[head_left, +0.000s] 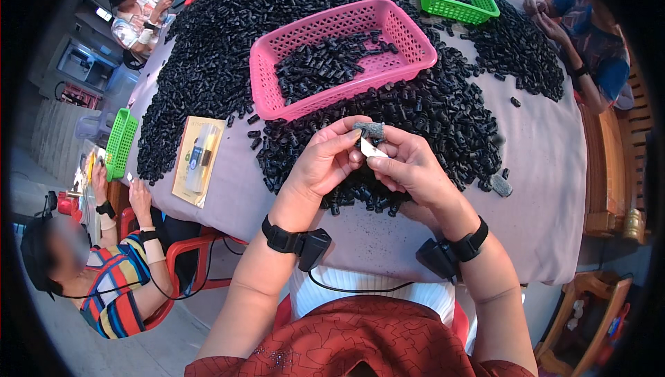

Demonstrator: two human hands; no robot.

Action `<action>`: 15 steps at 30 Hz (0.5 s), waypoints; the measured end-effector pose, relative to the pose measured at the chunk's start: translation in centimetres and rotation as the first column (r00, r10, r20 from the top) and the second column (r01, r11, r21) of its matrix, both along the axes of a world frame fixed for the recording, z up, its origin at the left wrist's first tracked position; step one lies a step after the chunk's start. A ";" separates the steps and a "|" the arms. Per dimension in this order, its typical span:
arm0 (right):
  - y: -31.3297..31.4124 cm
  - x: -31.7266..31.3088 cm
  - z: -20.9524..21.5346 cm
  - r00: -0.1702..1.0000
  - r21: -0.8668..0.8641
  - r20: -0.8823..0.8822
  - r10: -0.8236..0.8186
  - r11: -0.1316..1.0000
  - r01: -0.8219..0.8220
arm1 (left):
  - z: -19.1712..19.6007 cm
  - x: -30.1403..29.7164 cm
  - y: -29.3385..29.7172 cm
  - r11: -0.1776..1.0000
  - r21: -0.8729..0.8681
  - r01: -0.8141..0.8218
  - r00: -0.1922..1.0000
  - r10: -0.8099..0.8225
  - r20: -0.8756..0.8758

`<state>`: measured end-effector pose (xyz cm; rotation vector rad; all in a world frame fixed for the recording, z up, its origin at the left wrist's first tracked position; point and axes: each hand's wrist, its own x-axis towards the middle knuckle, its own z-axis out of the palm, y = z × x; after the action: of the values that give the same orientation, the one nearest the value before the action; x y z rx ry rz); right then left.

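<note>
Over the near edge of a black heap, both my hands meet with their fingers closed. My left hand (325, 155) pinches what looks like a small black part, mostly hidden by the fingers. In my right hand (409, 159), thumb and fingers grip a small white pointed piece (373, 150) turned toward the left fingers. A grey speckled sleeve-like piece (370, 129) sits at the index fingertips; it seems to cover the right one. Around and behind the hands lie many small black cylindrical parts (443, 117).
A pink basket (409, 65) with black parts stands on the heap; a green basket (454, 10) is behind it. On the left lies a tan booklet with a clear case (201, 162). A grey piece (500, 185) lies right. Several people sit around the cloth-covered table (485, 238).
</note>
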<state>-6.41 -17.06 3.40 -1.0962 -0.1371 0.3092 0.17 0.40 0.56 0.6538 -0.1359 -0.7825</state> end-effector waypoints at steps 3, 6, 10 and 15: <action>0.0 -0.1 0.0 1.000 -0.060 0.000 -0.022 0.998 0.022 | 0.1 -0.1 -0.1 1.000 -0.002 -0.006 1.000 0.006 -0.002; -0.7 0.4 -1.3 0.998 -0.011 -0.049 -0.050 0.999 0.050 | -0.3 -0.2 0.0 0.998 -0.017 0.056 0.998 -0.055 0.032; -0.7 0.3 -1.1 0.999 0.004 -0.030 -0.035 0.999 0.035 | -0.4 -0.1 0.0 0.998 -0.042 0.055 0.998 -0.053 0.033; -0.3 -0.1 -0.5 0.999 0.005 0.019 0.050 0.999 -0.050 | -0.1 0.0 -0.1 1.000 -0.022 -0.010 1.000 0.010 0.005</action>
<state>-6.52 -17.33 2.89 -1.0918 -0.1822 0.3437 0.13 0.34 0.48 0.6355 -0.1454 -0.7692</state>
